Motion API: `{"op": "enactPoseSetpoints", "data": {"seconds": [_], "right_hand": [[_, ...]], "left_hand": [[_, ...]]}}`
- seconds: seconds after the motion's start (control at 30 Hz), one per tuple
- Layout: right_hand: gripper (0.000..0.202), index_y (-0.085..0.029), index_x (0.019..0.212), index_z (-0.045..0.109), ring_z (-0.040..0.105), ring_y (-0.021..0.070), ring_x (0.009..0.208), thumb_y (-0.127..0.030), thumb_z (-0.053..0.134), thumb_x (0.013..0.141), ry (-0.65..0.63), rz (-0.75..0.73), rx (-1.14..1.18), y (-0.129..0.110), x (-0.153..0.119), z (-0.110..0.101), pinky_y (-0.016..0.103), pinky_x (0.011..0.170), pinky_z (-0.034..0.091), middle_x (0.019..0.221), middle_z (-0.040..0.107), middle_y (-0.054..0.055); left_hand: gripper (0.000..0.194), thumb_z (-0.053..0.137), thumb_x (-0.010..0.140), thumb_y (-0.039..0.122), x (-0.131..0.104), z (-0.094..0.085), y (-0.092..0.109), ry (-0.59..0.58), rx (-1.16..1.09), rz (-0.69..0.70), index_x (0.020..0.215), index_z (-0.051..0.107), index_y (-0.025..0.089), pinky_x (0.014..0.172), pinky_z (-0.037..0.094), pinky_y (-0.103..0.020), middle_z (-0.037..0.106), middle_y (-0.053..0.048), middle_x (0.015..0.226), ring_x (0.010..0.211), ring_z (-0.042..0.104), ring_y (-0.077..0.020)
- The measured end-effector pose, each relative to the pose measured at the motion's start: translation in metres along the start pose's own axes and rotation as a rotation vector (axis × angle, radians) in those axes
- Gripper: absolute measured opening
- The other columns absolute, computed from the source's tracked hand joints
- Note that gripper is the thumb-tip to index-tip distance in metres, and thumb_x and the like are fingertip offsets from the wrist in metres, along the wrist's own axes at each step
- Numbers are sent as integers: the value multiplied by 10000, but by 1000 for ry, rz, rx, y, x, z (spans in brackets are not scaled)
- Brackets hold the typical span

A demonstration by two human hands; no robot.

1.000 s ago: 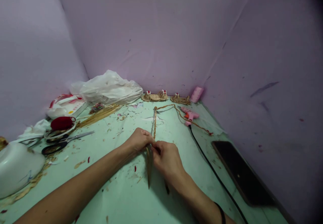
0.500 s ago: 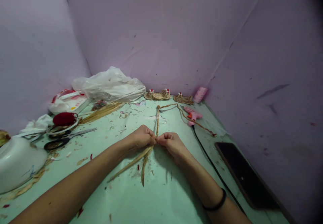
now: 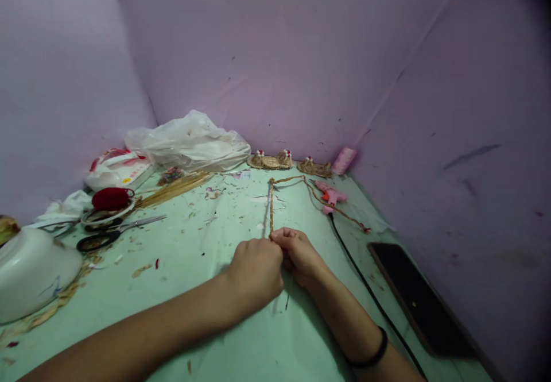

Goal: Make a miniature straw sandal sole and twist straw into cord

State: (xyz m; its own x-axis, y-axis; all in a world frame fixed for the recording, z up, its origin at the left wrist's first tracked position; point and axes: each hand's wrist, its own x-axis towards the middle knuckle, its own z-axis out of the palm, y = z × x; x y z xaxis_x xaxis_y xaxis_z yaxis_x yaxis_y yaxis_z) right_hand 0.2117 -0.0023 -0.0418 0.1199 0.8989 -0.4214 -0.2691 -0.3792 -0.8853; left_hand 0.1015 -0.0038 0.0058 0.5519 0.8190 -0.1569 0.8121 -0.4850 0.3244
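A thin braid of dried straw-coloured fibre (image 3: 271,207) runs from a pinned-looking bend at the far middle of the table straight toward me. Its near end is pinched between the thumb and fingers of my right hand (image 3: 299,255). Pressed beside it, my left hand (image 3: 257,273) is closed in a fist, back of the hand up, over the loose strands below the braid. Those strands are mostly hidden; only a thin dark tip shows below the hands. The braid's other stretch goes right across a pink glue gun (image 3: 331,194).
A phone (image 3: 413,296) and black cable (image 3: 357,270) lie right. Scissors (image 3: 116,232), red yarn (image 3: 112,199), a white bowl (image 3: 37,273) and fibre strips (image 3: 176,189) are left. Woven slippers (image 3: 270,162), a plastic bag (image 3: 191,143) and pink thread spool (image 3: 344,161) stand at the back.
My left hand has moved down and right and turned over, closing over the loose strands, which were spread out in view before. My right hand keeps pinching the braid.
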Motion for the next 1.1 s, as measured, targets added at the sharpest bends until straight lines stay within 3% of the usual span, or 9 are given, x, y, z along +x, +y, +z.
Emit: {"op": "enactPoseSetpoints", "data": {"seconds": [0.13,0.27,0.33,0.5,0.63,0.77,0.87,0.97,1.1], "right_hand": [[86,-149,551,491,233,13,292,-193,565,563,-80,3,-16,-1,1,-4,181,315,103,385,392,-83],[120,-143,550,495,258,15,300,-215,579,597,-121,-62,-49,-5,0,-4,181,325,123,391,416,-72],[97,-141,575,505,296,19,323,-199,579,599,-135,-85,-70,-6,2,-5,174,342,159,427,462,-59],[71,-147,587,511,441,69,467,-164,531,652,-134,-335,-453,0,11,-13,185,462,304,519,541,-15],[94,-157,638,579,489,106,550,-158,500,690,26,-575,-927,0,3,-14,210,524,324,590,599,12],[150,-163,610,623,481,118,497,-236,526,698,226,-456,-1128,-10,-17,-6,222,481,281,553,616,35],[173,-162,602,636,471,116,464,-235,513,700,235,-397,-1159,-11,-27,2,224,449,244,527,616,41],[186,-157,613,638,475,116,472,-199,483,707,228,-480,-1175,-4,-32,9,224,457,248,556,628,51],[185,-164,622,642,476,115,491,-164,473,696,185,-598,-1210,3,-33,12,227,478,255,589,632,47]], "left_hand": [[288,435,723,310,21,-16,-25,123,-358,-119,634,625,113,479,345,-239,578,-64,553,505,513,-140],[134,498,648,212,39,-8,-39,-230,-1008,-305,677,581,111,370,297,-194,535,-8,494,375,439,-81],[88,512,620,184,42,-1,-39,-333,-1143,-306,603,554,108,352,298,-183,504,1,456,363,434,-76],[93,490,536,129,46,0,-35,-254,-892,-346,443,487,132,298,174,-195,334,47,281,253,281,-65],[124,486,481,80,51,7,-37,-125,-815,-333,402,416,145,328,126,-203,274,70,285,290,217,-40],[138,492,462,76,52,23,-38,-41,-880,-279,404,389,147,347,105,-201,255,79,325,339,208,-33],[164,483,472,98,48,23,-34,-66,-979,-311,384,359,159,337,114,-205,261,74,308,315,208,-36],[160,467,504,139,43,17,-32,-147,-1041,-332,375,375,166,324,127,-214,289,58,283,278,224,-52],[78,499,463,105,43,11,-39,-134,-1039,-232,400,463,131,354,180,-195,365,50,322,331,284,-45]]}}
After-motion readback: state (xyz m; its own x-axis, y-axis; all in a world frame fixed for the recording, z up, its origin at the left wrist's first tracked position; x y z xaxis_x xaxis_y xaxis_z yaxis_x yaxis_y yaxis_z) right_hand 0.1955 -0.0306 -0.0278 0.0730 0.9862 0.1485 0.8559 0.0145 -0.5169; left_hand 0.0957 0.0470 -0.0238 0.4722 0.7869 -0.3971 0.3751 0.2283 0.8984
